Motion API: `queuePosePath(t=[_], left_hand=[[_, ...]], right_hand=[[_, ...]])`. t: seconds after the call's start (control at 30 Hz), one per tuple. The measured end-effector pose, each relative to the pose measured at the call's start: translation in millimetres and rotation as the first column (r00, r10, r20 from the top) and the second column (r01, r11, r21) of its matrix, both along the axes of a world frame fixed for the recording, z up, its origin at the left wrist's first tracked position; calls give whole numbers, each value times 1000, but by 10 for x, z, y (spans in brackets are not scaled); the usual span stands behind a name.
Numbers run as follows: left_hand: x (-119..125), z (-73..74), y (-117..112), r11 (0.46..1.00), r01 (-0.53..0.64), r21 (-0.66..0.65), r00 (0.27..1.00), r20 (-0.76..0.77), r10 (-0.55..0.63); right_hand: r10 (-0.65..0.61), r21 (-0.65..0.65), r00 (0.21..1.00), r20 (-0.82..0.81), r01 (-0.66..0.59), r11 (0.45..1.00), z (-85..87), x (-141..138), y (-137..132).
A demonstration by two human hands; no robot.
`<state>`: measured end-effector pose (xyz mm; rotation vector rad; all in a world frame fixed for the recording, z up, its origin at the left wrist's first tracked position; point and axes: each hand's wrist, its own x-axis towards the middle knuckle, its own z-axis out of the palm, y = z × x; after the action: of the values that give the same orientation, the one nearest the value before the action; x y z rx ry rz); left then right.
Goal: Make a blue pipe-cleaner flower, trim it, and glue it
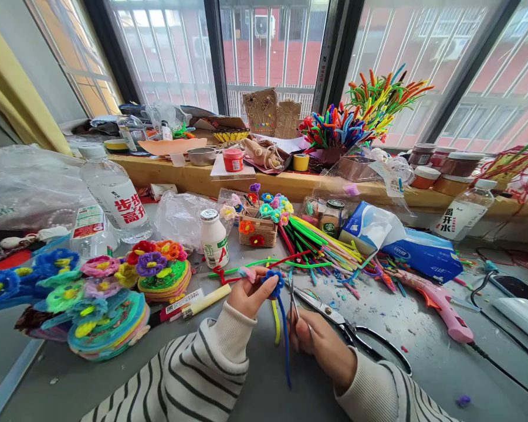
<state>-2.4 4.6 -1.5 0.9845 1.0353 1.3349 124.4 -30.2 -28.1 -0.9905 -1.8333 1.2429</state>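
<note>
Blue pipe-cleaner flower [280, 283], below frame center, is pinched by the left hand [250, 295]; the right hand [320, 341] grips scissors [294, 305] beside it.

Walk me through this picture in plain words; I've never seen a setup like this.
There's no machine here: these are one person's bare hands, in striped sleeves. The single picture comes from a camera worn on that person's head, looking forward and down.

The left hand pinches a looped blue pipe cleaner, its long end hanging down. The right hand holds small scissors beside it.

On the grey table lie black-handled shears, a pink glue gun, a pipe-cleaner bundle and a flower-filled basket.
</note>
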Motion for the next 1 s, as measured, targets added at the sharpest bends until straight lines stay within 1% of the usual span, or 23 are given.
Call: queuePosePath(t=[0.07,0.13,0.2,0.27,0.37,0.57,0.9,1.0], left_hand=[[-8,27,-8,999,50,-10,997,59,-50],[-3,43,-23,994,110,-11,989,103,-108],[6,45,-37,988,153,-15,984,99,-151],[10,31,-39,990,142,-20,988,59,-140],[4,-2,-25,997,79,-17,997,18,-79],[6,-22,-11,997,68,-35,997,38,-66],[12,-13,-15,998,56,-36,998,34,-55],[7,-18,-10,998,53,-36,998,34,-51]], right_hand=[[51,-8,999,-3,-51,999,-3,53,16],[72,9,997,11,-72,997,-4,84,20],[75,42,997,35,-77,996,4,91,15],[63,63,996,63,-67,996,19,85,6],[29,81,993,111,-38,996,40,70,-7],[-24,163,979,205,-10,987,53,44,-25],[-57,188,975,213,16,982,58,50,-17],[-85,186,975,204,47,981,59,50,-15]])
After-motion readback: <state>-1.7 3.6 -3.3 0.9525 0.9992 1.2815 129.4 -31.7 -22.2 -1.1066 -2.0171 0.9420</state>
